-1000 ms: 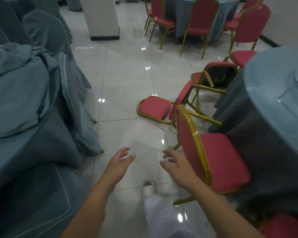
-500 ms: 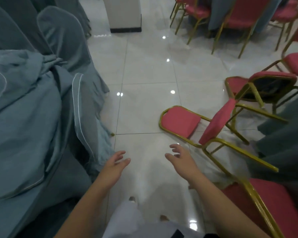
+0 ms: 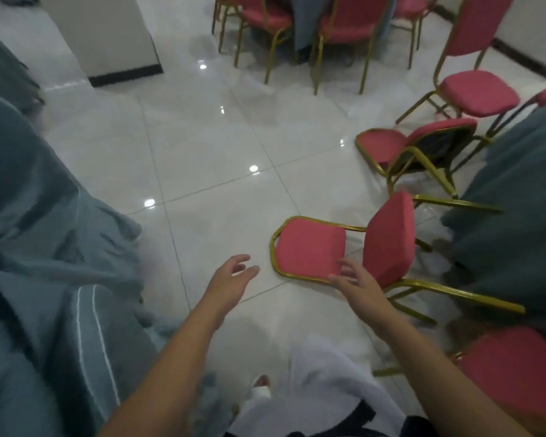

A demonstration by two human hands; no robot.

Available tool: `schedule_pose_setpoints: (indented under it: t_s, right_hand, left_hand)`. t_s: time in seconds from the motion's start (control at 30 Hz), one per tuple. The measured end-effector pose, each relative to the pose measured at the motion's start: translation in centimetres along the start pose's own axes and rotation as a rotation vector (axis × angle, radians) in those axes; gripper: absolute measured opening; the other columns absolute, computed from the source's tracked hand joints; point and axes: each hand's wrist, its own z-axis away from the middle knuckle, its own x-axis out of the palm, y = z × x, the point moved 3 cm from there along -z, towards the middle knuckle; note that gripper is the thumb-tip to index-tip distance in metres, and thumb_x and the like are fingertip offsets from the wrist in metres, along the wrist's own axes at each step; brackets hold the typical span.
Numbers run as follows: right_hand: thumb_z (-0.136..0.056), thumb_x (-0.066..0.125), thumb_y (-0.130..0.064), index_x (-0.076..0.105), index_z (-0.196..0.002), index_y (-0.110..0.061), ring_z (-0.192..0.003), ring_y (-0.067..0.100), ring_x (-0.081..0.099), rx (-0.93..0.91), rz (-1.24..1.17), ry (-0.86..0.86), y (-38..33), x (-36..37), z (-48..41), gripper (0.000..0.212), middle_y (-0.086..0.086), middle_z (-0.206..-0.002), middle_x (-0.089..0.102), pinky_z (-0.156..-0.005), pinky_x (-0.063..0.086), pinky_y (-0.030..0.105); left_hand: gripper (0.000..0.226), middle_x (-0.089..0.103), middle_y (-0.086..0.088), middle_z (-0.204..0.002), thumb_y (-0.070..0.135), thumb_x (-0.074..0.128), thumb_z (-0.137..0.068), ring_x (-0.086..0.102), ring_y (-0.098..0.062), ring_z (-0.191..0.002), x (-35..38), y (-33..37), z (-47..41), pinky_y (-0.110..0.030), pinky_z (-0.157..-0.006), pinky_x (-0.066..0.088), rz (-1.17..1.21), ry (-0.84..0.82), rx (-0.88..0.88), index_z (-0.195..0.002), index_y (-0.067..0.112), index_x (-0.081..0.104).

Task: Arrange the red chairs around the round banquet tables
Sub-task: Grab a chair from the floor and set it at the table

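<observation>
Fingers of the left hand are spreading loosely, lightly bent and holding nothing, hovering over the white tiled floor. Those of the right hand are fanning out just as loosely over the near gold rim of a tipped red chair; whether they are touching it, I cannot tell. That chair is lying on its back, with its backrest flat on the tiles, its seat standing up and its legs pointing toward the grey-blue clothed table at the right. 1 more fallen chair is lying just beyond it, beside the same table, and 1 upright chair is standing behind that. Another red seat is showing at the lower right. Grey-blue draped cloth is filling the left side.
</observation>
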Motion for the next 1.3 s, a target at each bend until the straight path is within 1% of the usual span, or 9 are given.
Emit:
schedule_pose_setpoints:
  t_s: [0.17,0.33,0.47,0.67,0.8,0.9,1.07,1.17,1.3]
  right_hand:
    - [-0.091,0.068,-0.037,0.052,-0.133,-0.029,-0.106,0.008,0.056,0.111,-0.089,0.196,-0.3,-2.2,-6.8,0.046,0.000,-0.125,0.055,-0.074,0.045,0.023]
    - [-0.094,0.065,-0.029,0.054,-0.132,-0.022,-0.100,0.011,0.057,0.203,-0.197,0.328,-1.7,-3.8,-15.6,0.040,0.005,-0.124,0.056,-0.076,0.044,0.028]
    - [-0.093,0.066,-0.031,0.054,-0.134,-0.020,-0.113,0.022,0.056,0.271,-0.286,0.392,-3.5,-3.8,-22.3,0.045,0.007,-0.128,0.057,-0.091,0.046,0.037]
    - [-0.091,0.069,-0.032,0.053,-0.135,-0.019,-0.123,0.024,0.055,0.336,-0.393,0.449,-5.6,-2.8,-29.9,0.048,0.006,-0.134,0.056,-0.103,0.047,0.045]
    - [-0.090,0.070,-0.032,0.052,-0.137,-0.018,-0.122,0.020,0.053,0.445,-0.452,0.558,-4.9,-1.0,-32.5,0.052,0.005,-0.136,0.054,-0.100,0.045,0.037]
    - [-0.090,0.068,-0.037,0.048,-0.140,-0.020,-0.120,0.018,0.051,0.620,-0.499,0.655,-3.4,1.3,-32.9,0.056,0.001,-0.134,0.050,-0.091,0.040,0.029]
    - [-0.089,0.067,-0.037,0.050,-0.135,-0.020,-0.110,0.019,0.051,0.928,-0.723,0.826,0.3,7.9,-33.8,0.052,0.005,-0.134,0.051,-0.088,0.039,0.029]
    - [-0.088,0.069,-0.034,0.051,-0.134,-0.017,-0.110,0.023,0.054,1.082,-0.868,0.873,4.1,12.7,-36.7,0.051,0.010,-0.135,0.053,-0.087,0.039,0.029]
    - [-0.087,0.071,-0.037,0.046,-0.140,-0.016,-0.113,0.023,0.052,1.185,-0.990,0.860,10.6,18.6,-41.7,0.062,0.011,-0.140,0.050,-0.086,0.037,0.028]
  left_hand:
    - [0.028,0.055,0.005,-0.127,0.045,0.067,-0.088,0.055,-0.014,-0.115,0.7,7.2,-12.3,-0.041,-0.101,0.047,-0.147,-0.178,0.074,-0.115,0.045,0.058]
    - [0.031,0.053,0.004,-0.128,0.043,0.066,-0.090,0.054,-0.017,-0.114,2.8,14.3,-23.1,-0.041,-0.101,0.047,-0.315,-0.271,0.059,-0.119,0.042,0.057]
    - [0.033,0.053,0.006,-0.126,0.043,0.066,-0.089,0.055,-0.014,-0.114,3.2,19.0,-29.7,-0.040,-0.100,0.048,-0.443,-0.366,0.071,-0.121,0.044,0.057]
    - [0.035,0.056,0.000,-0.127,0.037,0.065,-0.091,0.055,-0.020,-0.117,4.4,22.9,-39.8,-0.046,-0.106,0.044,-0.569,-0.455,0.032,-0.126,0.033,0.059]
    - [0.034,0.060,-0.004,-0.122,0.030,0.066,-0.091,0.055,-0.021,-0.110,7.4,22.9,-47.1,-0.039,-0.101,0.046,-0.723,-0.598,-0.065,-0.125,0.026,0.061]
    - [0.029,0.062,-0.008,-0.117,0.023,0.065,-0.092,0.056,-0.020,-0.097,9.3,22.1,-53.3,-0.036,-0.092,0.048,-0.895,-0.693,-0.107,-0.121,0.019,0.064]
    - [0.029,0.063,-0.022,-0.118,0.015,0.067,-0.090,0.056,-0.025,-0.086,12.3,19.8,-63.6,-0.035,-0.083,0.046,-1.257,-0.805,-0.068,-0.117,0.008,0.066]
    - [0.031,0.064,-0.022,-0.116,0.014,0.066,-0.090,0.061,-0.035,-0.100,15.2,16.6,-68.6,-0.038,-0.090,0.049,-1.412,-0.838,0.027,-0.119,0.003,0.065]
    - [0.031,0.064,-0.021,-0.102,0.015,0.066,-0.090,0.055,-0.027,-0.083,19.5,9.2,-73.6,-0.037,-0.081,0.047,-1.445,-0.852,0.014,-0.119,0.006,0.065]
